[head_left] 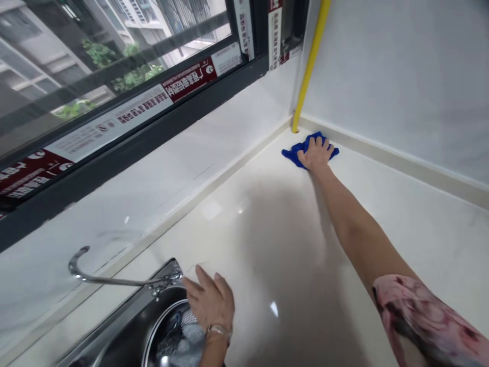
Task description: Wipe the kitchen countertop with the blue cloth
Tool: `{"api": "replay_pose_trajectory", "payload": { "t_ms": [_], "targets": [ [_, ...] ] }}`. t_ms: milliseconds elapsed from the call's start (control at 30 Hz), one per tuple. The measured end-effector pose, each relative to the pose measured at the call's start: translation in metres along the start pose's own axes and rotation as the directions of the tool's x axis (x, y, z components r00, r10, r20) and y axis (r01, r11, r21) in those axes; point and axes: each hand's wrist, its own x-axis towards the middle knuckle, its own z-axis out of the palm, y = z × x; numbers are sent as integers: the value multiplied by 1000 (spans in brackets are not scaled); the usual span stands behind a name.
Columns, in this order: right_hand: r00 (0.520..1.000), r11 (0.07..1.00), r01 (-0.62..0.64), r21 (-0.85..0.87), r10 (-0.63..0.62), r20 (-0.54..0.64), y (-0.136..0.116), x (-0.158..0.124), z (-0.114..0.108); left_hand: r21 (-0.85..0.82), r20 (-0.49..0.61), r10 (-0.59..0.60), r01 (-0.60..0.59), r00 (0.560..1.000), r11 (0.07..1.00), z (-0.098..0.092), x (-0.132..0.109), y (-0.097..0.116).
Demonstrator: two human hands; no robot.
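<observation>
Spread over a crumpled blue cloth [293, 153], my right hand [318, 154] presses it flat on the white countertop [214, 239] in the far corner, close to the foot of a yellow pipe [311, 66]. The cloth shows around the fingers and to the left of the hand. My left hand [212, 300], with a bracelet at the wrist, is at the right edge of the sink [126, 331]. Its fingers are apart and nothing is in it; whether it touches the counter I cannot tell.
A chrome faucet [110, 280] curves leftward from the sink's back corner. In the sink is a round metal basin [147, 346] holding wet items I cannot make out. Behind the counter runs a raised ledge [183, 209], with a dark-framed window [133, 127] above.
</observation>
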Motion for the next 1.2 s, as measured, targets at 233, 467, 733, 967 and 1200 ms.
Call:
{"api": "replay_pose_trajectory", "payload": {
  "t_ms": [233,467,733,967,1200],
  "targets": [
    [967,971,217,96,-227,111,-134,-48,10,61,27,-5,3,1000,998,-3,-2,3],
    [788,788,509,346,-588,180,-199,-175,-23,2,1,-10,10,1000,1000,-6,1,12],
    [414,401,691,602,-902,125,-196,-298,-60,-110,25,-104,106,994,988,-17,4,23],
    [475,464,637,615,-865,161,-31,-387,-115,-175,-14,-107,103,994,979,-23,10,28],
    [862,799,445,405,-504,46,195,-462,-181,-176,-49,-62,53,997,983,-17,14,31]
  ]
}}
